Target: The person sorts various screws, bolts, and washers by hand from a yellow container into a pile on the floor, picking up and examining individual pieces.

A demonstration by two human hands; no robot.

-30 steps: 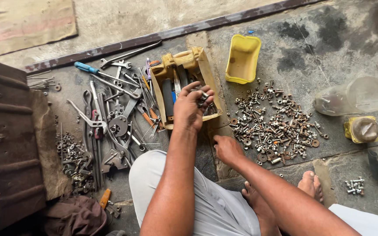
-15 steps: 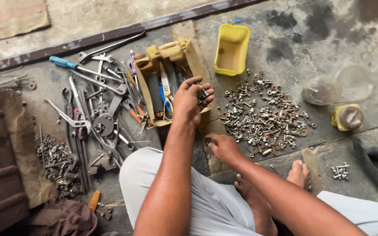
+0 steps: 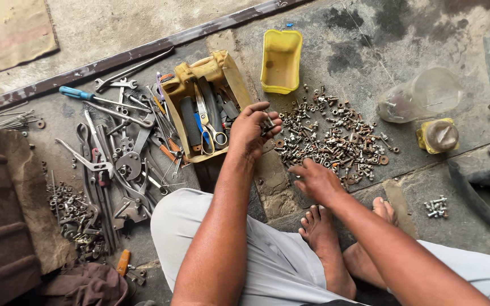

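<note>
My left hand (image 3: 252,129) is raised, cupped around a few small metal nuts and bolts, next to the open yellow tool box (image 3: 222,68). My right hand (image 3: 316,180) rests on the floor at the near edge of a wide pile of nuts, bolts and washers (image 3: 336,139), fingers spread over the pieces. The tool box holds scissors and other hand tools.
An empty yellow plastic bin (image 3: 281,61) stands behind the pile. Wrenches, pliers and a blue-handled screwdriver (image 3: 109,147) lie scattered to the left. A clear plastic jar (image 3: 421,95) lies on its side with its lid (image 3: 439,136) at right. My bare feet (image 3: 324,238) rest below.
The view shifted a little. My left hand stays cupped by the tool box; my right hand has reached forward to the near edge of the hardware pile.
</note>
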